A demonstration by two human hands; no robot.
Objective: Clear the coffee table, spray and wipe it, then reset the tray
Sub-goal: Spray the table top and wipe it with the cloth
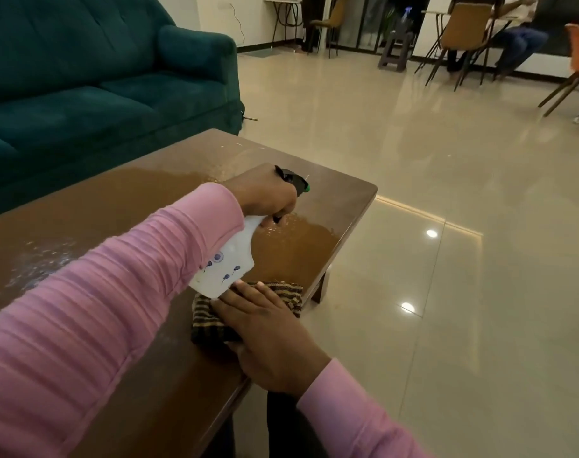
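My left hand [265, 193] grips the neck of a white spray bottle [230, 259] with small blue flower prints. The bottle is tilted, its black head and green nozzle [306, 189] pointing toward the right end of the brown wooden coffee table [132, 206]. Spray droplets glisten on the tabletop at the left and by the nozzle. My right hand [265, 332] lies flat, fingers spread, on a striped brown cloth [291, 294] at the table's near right edge, just under the bottle's base. No tray is in view.
A teal sofa [93, 74] stands close behind the table's far side. Glossy beige tiles [446, 226] stretch to the right. Chairs [463, 38], a small stool [397, 47] and a seated person [516, 38] are far back right.
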